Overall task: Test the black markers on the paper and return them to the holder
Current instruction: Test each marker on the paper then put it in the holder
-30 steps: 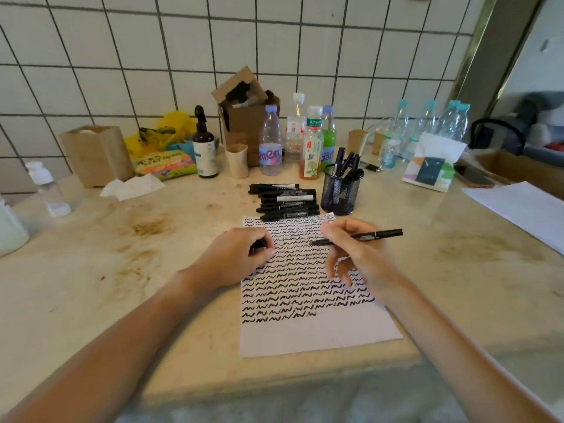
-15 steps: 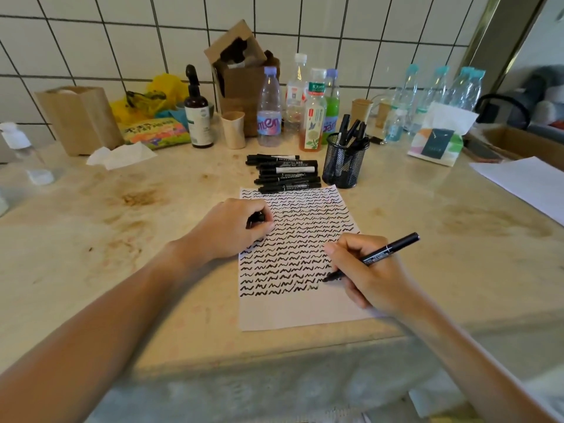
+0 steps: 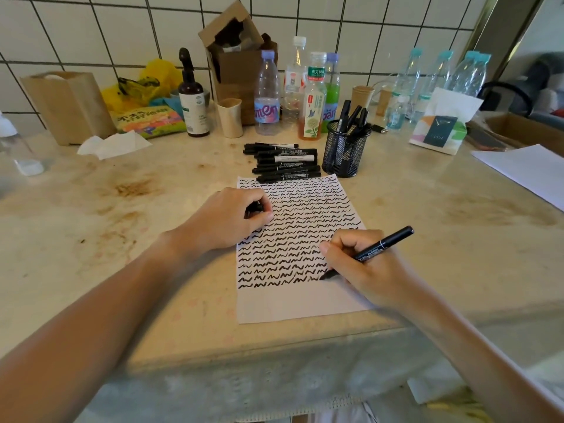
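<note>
On squiggle-covered paper (image 3: pixel 300 303), right hand (image 3: pixel 366 270) grips slim marker (image 3: pixel 381 245); left hand (image 3: pixel 225 221) perhaps pinches cap (image 3: pixel 254 207).

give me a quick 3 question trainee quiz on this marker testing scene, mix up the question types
1. True or false: the tip of the marker in the right hand touches the paper.
2. Multiple choice: the loose markers lie (A) inside the mesh holder, (B) on the counter left of the holder, (C) under the paper.
3. Fill in: the left hand grips a small black ____.

Key
1. True; the tip sits at the end of the lowest squiggle row.
2. B.
3. Cap, most likely; it is mostly hidden by the fingers.
</note>
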